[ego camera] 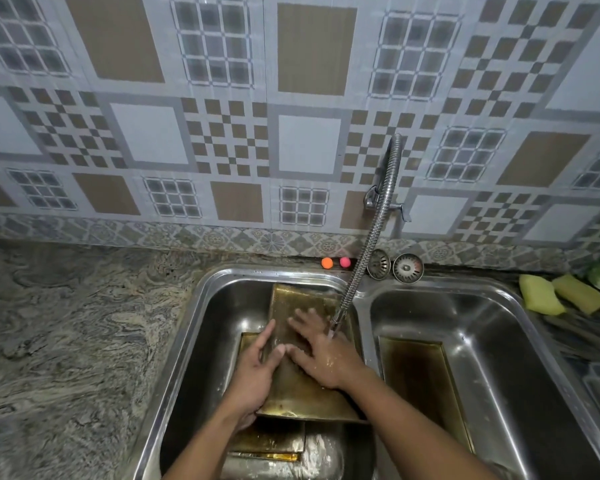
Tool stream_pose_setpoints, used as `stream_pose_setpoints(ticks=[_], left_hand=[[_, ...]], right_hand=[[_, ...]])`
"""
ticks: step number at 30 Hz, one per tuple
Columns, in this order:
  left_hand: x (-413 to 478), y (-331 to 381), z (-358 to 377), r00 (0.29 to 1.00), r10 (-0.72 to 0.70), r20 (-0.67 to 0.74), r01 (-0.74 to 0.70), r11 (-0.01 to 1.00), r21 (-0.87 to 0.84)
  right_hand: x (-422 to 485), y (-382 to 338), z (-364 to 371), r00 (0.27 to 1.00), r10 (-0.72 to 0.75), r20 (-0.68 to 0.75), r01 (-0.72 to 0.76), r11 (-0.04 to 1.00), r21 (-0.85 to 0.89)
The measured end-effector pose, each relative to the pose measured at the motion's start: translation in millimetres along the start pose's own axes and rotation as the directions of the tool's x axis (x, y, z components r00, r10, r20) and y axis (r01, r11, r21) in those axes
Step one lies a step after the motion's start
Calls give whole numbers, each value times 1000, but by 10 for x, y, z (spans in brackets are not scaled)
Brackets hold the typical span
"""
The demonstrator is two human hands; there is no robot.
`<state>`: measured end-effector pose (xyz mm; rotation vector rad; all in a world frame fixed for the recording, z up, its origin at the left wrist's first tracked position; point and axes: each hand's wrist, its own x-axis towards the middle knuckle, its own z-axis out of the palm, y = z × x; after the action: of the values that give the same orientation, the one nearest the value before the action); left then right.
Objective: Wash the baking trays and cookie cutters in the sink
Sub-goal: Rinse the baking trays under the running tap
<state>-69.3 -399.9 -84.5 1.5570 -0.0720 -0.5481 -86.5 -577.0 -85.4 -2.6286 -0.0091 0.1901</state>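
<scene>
Double-bowl stainless steel sink in front of us. Golden-brown rectangular metal baking tray in left bowl, far end tilted up, lying over another tray. Second stained baking tray flat in right bowl. Our left hand grips first tray's left edge. Our right hand spread flat on it, under water from ribbed metal tap hose. Two yellow sponges on counter, far right.
</scene>
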Motion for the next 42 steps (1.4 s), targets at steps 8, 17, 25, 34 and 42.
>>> stream_pose_setpoints(ticks=[8, 17, 25, 34, 42], left_hand=[[91, 238, 432, 989, 68, 131, -76, 996, 50], [89, 91, 732, 969, 63, 240, -80, 995, 64], [155, 24, 817, 999, -3, 50, 7, 997, -79], [182, 154, 845, 993, 60, 100, -56, 998, -40], [214, 85, 859, 998, 44, 37, -42, 998, -54]], right_hand=[[-107, -61, -213, 989, 4, -147, -15, 998, -68], [-55, 364, -211, 856, 431, -285, -456, 889, -26], [-472, 490, -235, 949, 231, -213, -261, 958, -120], [-529, 472, -280, 992, 60, -112, -75, 988, -136], [-442, 330, -284, 997, -8, -83, 6, 1000, -25]])
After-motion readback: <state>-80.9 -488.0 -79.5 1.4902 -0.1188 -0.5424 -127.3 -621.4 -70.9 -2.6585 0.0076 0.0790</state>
